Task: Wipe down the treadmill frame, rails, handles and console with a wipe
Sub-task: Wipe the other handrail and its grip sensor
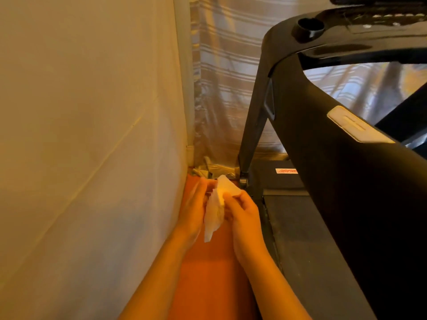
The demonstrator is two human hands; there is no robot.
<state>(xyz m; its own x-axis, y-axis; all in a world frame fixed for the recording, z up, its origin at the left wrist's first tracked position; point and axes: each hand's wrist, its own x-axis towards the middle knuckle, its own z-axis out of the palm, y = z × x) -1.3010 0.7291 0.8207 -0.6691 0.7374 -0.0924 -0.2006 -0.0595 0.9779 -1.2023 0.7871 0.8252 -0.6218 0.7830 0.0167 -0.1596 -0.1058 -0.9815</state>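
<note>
A white wipe (216, 210) hangs crumpled between both hands, low in the gap beside the treadmill. My left hand (194, 209) holds its left side and my right hand (245, 215) pinches its upper right edge. The black treadmill fills the right: a broad handle arm (346, 181) with a silver sensor pad (355, 124), an upright post (253, 125), the console top (346, 35) with a round cup holder (308, 28), and the belt and side rail (298, 227) below. Neither hand touches the treadmill.
A pale wall (92, 135) closes the left side. A striped curtain (226, 77) hangs behind the treadmill, bunched on the floor in the corner. The orange floor (208, 273) forms a narrow strip between wall and treadmill.
</note>
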